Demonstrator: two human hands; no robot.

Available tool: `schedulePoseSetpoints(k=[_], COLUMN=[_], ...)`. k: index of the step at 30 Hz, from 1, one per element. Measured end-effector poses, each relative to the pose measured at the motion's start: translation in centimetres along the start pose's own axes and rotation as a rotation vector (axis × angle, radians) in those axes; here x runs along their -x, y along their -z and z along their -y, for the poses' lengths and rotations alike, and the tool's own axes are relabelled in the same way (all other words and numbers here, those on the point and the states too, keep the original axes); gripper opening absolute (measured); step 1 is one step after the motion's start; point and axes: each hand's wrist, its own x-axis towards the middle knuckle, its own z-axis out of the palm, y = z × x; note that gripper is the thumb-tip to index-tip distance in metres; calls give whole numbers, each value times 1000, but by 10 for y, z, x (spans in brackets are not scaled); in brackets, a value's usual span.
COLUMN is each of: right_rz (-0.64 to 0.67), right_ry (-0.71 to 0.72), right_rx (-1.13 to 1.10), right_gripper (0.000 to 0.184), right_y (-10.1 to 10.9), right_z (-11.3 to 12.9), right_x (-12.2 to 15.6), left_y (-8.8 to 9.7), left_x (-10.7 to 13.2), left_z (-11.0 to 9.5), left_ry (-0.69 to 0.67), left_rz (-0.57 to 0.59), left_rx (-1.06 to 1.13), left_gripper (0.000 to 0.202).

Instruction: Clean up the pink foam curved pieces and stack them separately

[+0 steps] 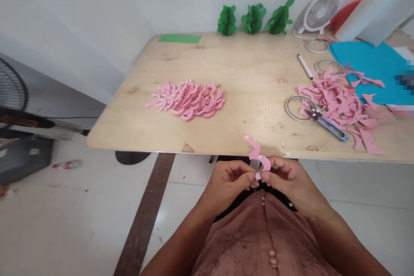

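Just past the table's front edge, a wavy pink paper strip [254, 150] is pinched at its lower end between both hands. My left hand [233, 177] is closed on it from the left, thumb against fingers. My right hand [284, 175] closes on the same end from the right. Small pale patches, perhaps tape, show on the strip at its tip, middle and lower end. On the table beyond lies a heap of similar curved pink paper pieces [197, 100]. To the right are thread snips [330, 126] with blue handles, resting partly over a tape roll [287, 114].
Pink paper scraps [343, 99] spread over the right side, partly on blue sheets [378, 67]. A marker [305, 67] and more tape rolls [317, 46] lie near. Green paper shapes [254, 19], a small white fan [321, 12] and a green strip [180, 39] line the back.
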Motion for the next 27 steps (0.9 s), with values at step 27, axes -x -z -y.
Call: schedulePoseSetpoints(k=[27], right_rz=[-92], right_ry=[-8], right_rx=[-92], right_gripper=[17], right_y=[1], right_z=[-13], right_x=[-2], left_y=[-1], left_x=[11], left_z=[2], left_ry=[-450], left_rz=[-106], left_rx=[-417], left_gripper=[20])
